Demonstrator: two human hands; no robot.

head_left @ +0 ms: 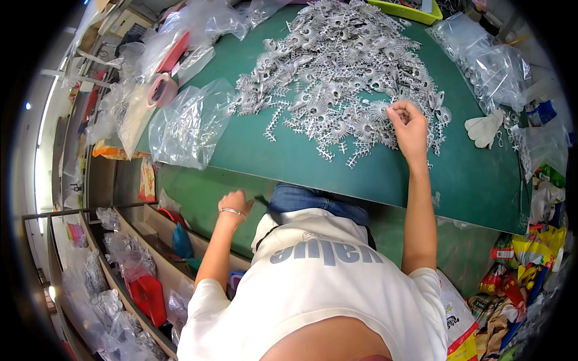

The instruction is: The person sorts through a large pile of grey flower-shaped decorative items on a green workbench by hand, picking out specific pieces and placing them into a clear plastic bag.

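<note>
A large heap of silver-grey metal castings (337,66) is spread over the green tabletop (253,150); many are round with radiating spokes, others are branched like small sprues. My right hand (412,125) reaches over the heap's near right side, thumb and fingers pinched at the edge of a round spoked metal casting (379,110). Below the near table edge, beside my lap, my left hand (235,203) is curled closed, with a bracelet at the wrist. Its fingertips are partly hidden, so anything inside cannot be made out.
A clear plastic bag (189,123) and a pink tape roll (162,90) lie on the table's left. At the right are a white glove (483,129) and bagged metal rings (494,72). A yellow-green tray (409,11) stands at the back. Partitioned shelving (129,240) flanks my left.
</note>
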